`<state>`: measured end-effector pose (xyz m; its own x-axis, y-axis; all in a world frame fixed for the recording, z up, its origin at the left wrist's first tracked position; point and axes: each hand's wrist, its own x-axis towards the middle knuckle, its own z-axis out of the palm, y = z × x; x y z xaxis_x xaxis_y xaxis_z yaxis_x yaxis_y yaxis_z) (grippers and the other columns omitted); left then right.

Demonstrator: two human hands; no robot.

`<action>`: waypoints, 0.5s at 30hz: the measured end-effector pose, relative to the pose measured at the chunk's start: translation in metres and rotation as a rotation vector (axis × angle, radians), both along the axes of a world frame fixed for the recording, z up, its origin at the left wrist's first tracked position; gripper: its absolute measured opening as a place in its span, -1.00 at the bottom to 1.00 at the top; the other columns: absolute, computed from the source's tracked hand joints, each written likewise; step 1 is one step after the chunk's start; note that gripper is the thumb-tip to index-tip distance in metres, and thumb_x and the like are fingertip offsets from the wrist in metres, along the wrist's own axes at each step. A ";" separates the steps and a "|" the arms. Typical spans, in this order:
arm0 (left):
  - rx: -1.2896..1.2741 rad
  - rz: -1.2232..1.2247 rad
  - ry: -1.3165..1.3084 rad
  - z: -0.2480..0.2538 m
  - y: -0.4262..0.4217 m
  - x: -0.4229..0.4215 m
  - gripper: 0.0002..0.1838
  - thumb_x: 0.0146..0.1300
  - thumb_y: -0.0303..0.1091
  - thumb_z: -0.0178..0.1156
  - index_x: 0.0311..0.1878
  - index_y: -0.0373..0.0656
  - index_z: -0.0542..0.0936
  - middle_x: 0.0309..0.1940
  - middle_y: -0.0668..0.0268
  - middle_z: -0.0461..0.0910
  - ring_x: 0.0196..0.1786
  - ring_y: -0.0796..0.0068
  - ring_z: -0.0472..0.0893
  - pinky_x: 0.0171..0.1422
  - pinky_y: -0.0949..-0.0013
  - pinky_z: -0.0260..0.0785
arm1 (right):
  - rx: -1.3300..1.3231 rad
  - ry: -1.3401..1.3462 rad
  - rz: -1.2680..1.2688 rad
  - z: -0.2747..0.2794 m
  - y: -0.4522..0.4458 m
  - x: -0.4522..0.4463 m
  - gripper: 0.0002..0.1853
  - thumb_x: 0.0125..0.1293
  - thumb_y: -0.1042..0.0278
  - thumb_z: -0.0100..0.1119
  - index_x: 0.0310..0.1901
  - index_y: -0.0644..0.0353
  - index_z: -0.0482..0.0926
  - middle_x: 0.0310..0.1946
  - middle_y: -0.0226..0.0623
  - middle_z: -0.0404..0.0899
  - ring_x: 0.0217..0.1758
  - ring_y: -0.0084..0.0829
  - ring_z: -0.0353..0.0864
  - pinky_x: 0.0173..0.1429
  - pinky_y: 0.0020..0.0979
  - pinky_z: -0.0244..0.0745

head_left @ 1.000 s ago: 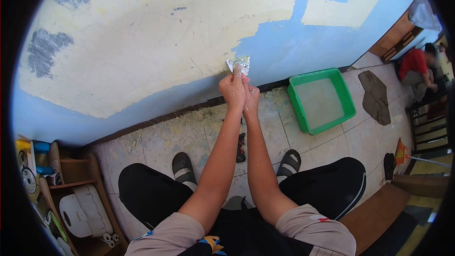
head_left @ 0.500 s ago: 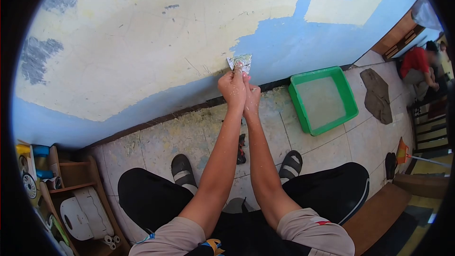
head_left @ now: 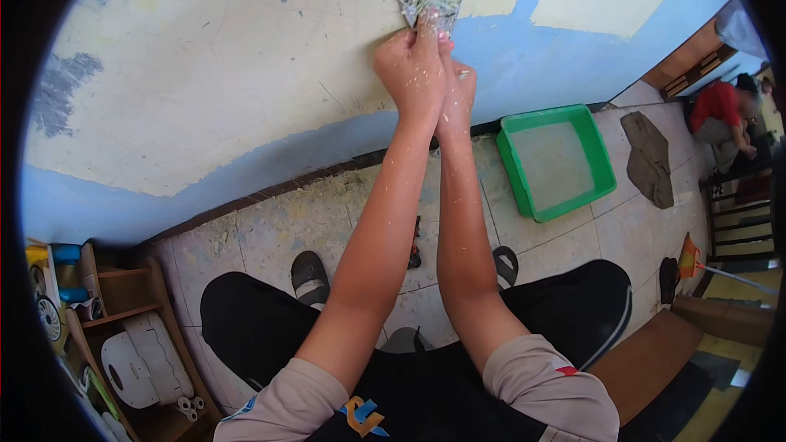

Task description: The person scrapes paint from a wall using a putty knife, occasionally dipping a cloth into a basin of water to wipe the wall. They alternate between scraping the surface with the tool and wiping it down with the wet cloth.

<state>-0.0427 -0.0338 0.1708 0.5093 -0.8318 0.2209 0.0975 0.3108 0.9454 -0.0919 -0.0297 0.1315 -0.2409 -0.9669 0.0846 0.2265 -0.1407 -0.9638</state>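
Note:
Both my hands are wrapped round a scraper point(head_left: 431, 4) whose wide metal blade is covered in paint flakes and lies against the wall point(head_left: 246, 57). My left hand point(head_left: 412, 69) is closed, with a finger pressed along the back of the blade. Close against it, my right hand point(head_left: 458, 98) grips from the right side. The scraper's handle is hidden inside my hands. Around the blade, blue paint borders a bare cream patch with a ragged edge. Pale flakes stick to my hands and forearms.
A green tub point(head_left: 528, 188) stands on the tiles to the right, with a brown cloth point(head_left: 649, 160) beyond. A person in a red shirt point(head_left: 711, 106) crouches far right. A wooden shelf point(head_left: 123, 319) stands left, a brown bench point(head_left: 647, 368) lower right. Paint debris litters the floor by the wall.
My hands have pushed the scraper upward along the wall and slightly right. The blue strip under its path now shows cream. My arms are stretched further out.

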 end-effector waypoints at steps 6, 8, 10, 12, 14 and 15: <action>0.110 -0.001 0.036 -0.022 0.022 0.002 -0.49 0.38 -0.12 0.28 -0.54 -0.42 0.63 -0.66 0.19 0.62 -0.56 0.50 0.65 -0.42 0.37 0.45 | 0.099 -0.011 -0.089 -0.033 0.023 0.011 -0.27 0.38 -0.21 0.23 -0.73 0.29 0.42 -0.72 -0.48 0.41 -0.58 -0.65 0.27 -0.48 -0.42 0.21; 0.231 0.046 0.059 -0.060 0.026 0.006 -0.49 0.37 -0.11 0.30 -0.54 -0.41 0.64 -0.66 0.18 0.62 -0.53 0.47 0.68 -0.41 0.36 0.47 | 0.215 0.072 -0.081 -0.073 0.028 0.013 -0.26 0.37 -0.23 0.24 -0.73 0.32 0.44 -0.72 -0.45 0.43 -0.59 -0.64 0.30 -0.47 -0.42 0.23; 0.237 0.041 0.059 -0.078 0.027 0.009 -0.49 0.37 -0.10 0.30 -0.53 -0.42 0.63 -0.64 0.22 0.61 -0.54 0.48 0.67 -0.43 0.38 0.46 | 0.221 0.027 -0.070 -0.091 0.031 0.018 -0.26 0.37 -0.22 0.24 -0.73 0.33 0.46 -0.72 -0.44 0.45 -0.58 -0.63 0.31 -0.47 -0.42 0.24; 0.235 0.019 0.056 -0.092 0.028 0.010 -0.48 0.38 -0.10 0.30 -0.52 -0.43 0.62 -0.62 0.25 0.60 -0.54 0.49 0.65 -0.45 0.40 0.46 | 0.219 -0.021 -0.075 -0.106 0.032 0.018 -0.26 0.37 -0.22 0.24 -0.73 0.34 0.49 -0.72 -0.42 0.46 -0.58 -0.63 0.33 -0.47 -0.42 0.26; 0.278 0.032 0.011 -0.099 0.028 0.008 -0.47 0.36 -0.07 0.32 -0.53 -0.42 0.63 -0.62 0.23 0.62 -0.54 0.50 0.66 -0.45 0.39 0.46 | 0.219 -0.046 -0.056 -0.118 0.030 0.017 -0.27 0.38 -0.21 0.23 -0.72 0.34 0.52 -0.72 -0.40 0.49 -0.57 -0.63 0.37 -0.46 -0.43 0.27; 0.269 0.027 0.012 -0.100 0.029 0.007 -0.47 0.36 -0.07 0.32 -0.53 -0.42 0.63 -0.62 0.23 0.62 -0.54 0.50 0.66 -0.45 0.39 0.46 | 0.210 -0.045 -0.060 -0.125 0.029 0.016 -0.27 0.38 -0.21 0.23 -0.72 0.34 0.52 -0.72 -0.40 0.49 -0.57 -0.63 0.37 -0.46 -0.43 0.27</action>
